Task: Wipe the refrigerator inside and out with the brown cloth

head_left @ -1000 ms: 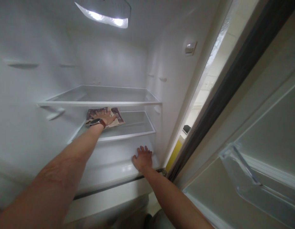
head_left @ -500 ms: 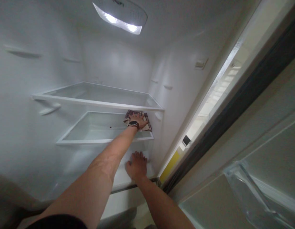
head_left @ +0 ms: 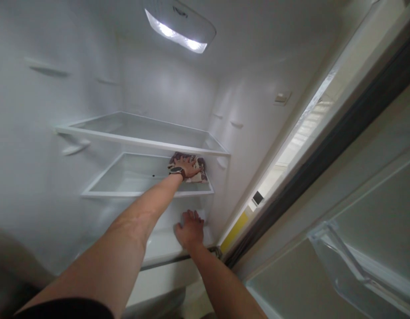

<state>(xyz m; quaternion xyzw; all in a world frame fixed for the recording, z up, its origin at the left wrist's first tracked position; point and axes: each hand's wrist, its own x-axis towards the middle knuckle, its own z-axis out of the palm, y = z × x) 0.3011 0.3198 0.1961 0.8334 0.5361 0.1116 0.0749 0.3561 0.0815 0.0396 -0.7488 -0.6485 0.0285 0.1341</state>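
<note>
Work looks under way rather than finished: the patterned cloth lies on the lower shelf, directly beneath the left hand, its fingers spread flat, not clamped, though what remains cannot be told. The cloth's long axis seems to run sideways under that hand, neither end clearly leading; below, the right hand has fingers loosely bent, slightly apart.

The lone head view looks forward and down into the fridge (slightly tilted), close beside its open door.
</note>
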